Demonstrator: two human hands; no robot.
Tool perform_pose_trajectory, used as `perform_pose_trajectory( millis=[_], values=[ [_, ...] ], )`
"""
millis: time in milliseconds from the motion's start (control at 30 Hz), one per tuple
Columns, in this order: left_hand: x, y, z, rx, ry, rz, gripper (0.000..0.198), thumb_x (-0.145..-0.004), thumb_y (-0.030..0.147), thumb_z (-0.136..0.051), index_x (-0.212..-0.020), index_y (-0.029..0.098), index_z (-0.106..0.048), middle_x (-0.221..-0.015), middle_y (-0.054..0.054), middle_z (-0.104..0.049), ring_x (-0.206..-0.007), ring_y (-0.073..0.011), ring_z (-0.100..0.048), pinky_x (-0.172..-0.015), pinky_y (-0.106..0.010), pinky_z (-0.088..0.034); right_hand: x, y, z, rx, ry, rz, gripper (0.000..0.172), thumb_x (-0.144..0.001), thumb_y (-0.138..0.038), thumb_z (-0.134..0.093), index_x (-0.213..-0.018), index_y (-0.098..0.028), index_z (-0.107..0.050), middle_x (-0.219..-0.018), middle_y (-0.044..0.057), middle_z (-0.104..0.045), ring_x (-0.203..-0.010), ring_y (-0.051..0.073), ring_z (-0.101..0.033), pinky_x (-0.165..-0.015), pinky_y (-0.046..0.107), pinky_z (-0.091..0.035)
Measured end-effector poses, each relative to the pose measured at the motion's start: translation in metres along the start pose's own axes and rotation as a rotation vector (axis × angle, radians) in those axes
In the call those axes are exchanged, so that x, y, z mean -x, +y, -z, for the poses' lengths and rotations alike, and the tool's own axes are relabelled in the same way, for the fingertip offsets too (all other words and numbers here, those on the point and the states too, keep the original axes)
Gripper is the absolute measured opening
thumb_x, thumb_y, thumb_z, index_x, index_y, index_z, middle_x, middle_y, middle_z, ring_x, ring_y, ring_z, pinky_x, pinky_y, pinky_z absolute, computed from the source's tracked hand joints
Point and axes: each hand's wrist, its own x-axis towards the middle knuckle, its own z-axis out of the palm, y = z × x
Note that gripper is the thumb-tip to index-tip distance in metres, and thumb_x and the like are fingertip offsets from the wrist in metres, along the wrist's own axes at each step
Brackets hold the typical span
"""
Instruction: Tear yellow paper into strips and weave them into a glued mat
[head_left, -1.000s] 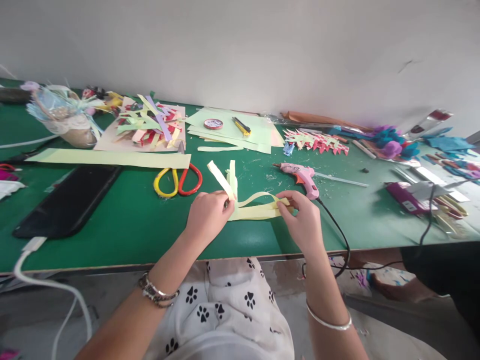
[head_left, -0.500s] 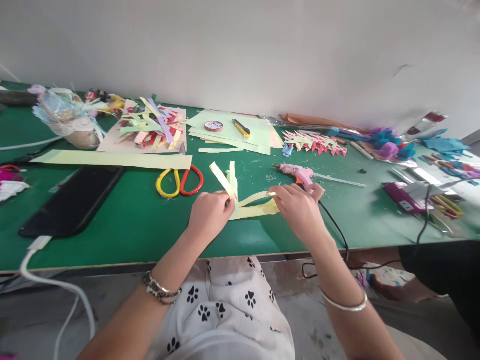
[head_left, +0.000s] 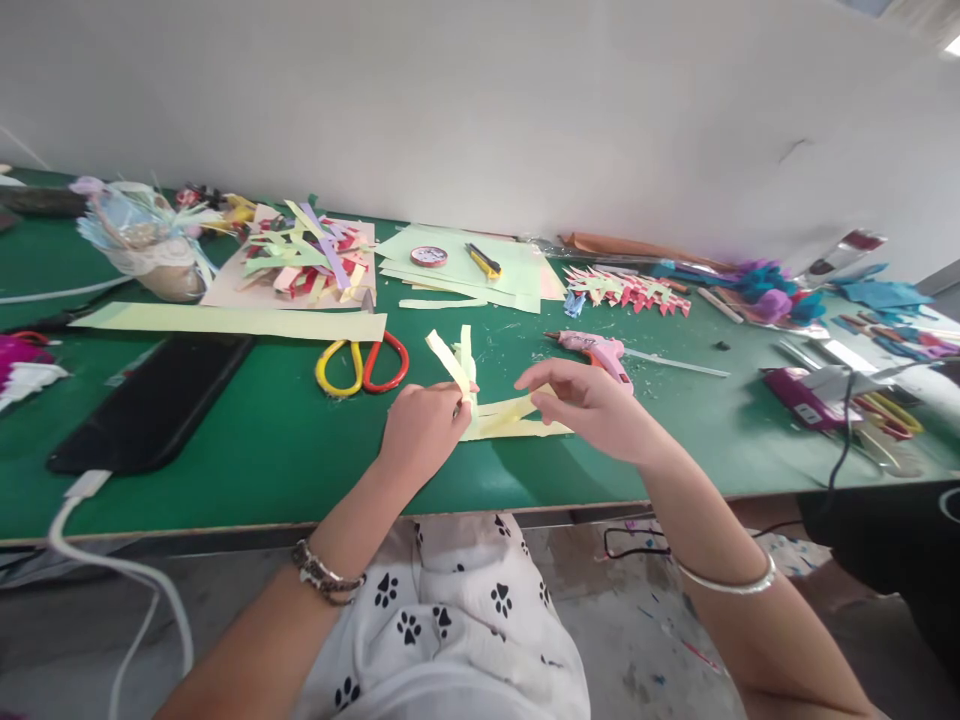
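Note:
Several pale yellow-green paper strips (head_left: 511, 429) meet near the table's front edge, some pointing up and others to the right. My left hand (head_left: 425, 422) pinches them where they meet. Just over the right ends of the strips is my right hand (head_left: 585, 400), its thumb and fingers apart, holding nothing that I can see. Behind my right hand lies a pink glue gun (head_left: 592, 346) with a clear stick. Scissors (head_left: 339, 368) with one yellow and one red handle lie left of the strips, under the end of a long pale green strip (head_left: 232, 321).
A black phone (head_left: 154, 405) with a white cable lies at the left. Behind are a heap of paper scraps (head_left: 300, 250), green sheets (head_left: 420, 240) with a cutter (head_left: 483, 260) and a folded red-white paper chain (head_left: 628, 288). Another person's leg (head_left: 847, 540) shows at the right.
My right hand has let go of a yellow strip and its fingers have spread. That strip has dropped from its raised curve. My left hand keeps its pinch.

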Motion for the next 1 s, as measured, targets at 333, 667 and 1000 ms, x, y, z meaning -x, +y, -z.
perform_pose_trajectory(
  millis=[333, 667, 1000],
  values=[
    [0.0, 0.001, 0.002, -0.066, 0.007, -0.072, 0.036, -0.089, 0.029, -0.032, -0.076, 0.018, -0.064, -0.057, -0.002, -0.06, -0.055, -0.0169, -0.056, -0.059, -0.03, -0.033, -0.031, -0.01, -0.019, -0.489, -0.057, 0.027, 0.008, -0.08, -0.025, -0.054, -0.081, -0.017, -0.057, -0.084, 0.0, -0.056, -0.065, 0.006, -0.055, -0.07, 0.025, -0.047],
    [0.002, 0.01, 0.007, -0.04, -0.009, -0.054, 0.027, -0.082, 0.037, -0.04, -0.074, 0.021, -0.06, -0.06, 0.0, -0.058, -0.065, -0.0191, -0.056, -0.068, -0.034, -0.036, -0.039, -0.011, -0.038, -0.666, -0.169, -0.005, 0.008, -0.079, -0.024, -0.055, -0.085, -0.018, -0.055, -0.074, -0.002, -0.054, -0.065, 0.008, -0.056, -0.063, 0.024, -0.047],
    [0.001, 0.004, 0.002, -0.086, -0.021, -0.001, 0.035, -0.086, 0.027, -0.031, -0.082, 0.014, -0.063, -0.065, -0.006, -0.063, -0.062, -0.02, -0.057, -0.057, -0.03, -0.035, -0.024, -0.007, -0.026, -0.31, -0.048, 0.154, 0.017, -0.085, -0.027, -0.046, -0.099, -0.019, -0.051, -0.089, 0.003, -0.058, -0.083, 0.012, -0.056, -0.078, 0.029, -0.046]
  ],
)
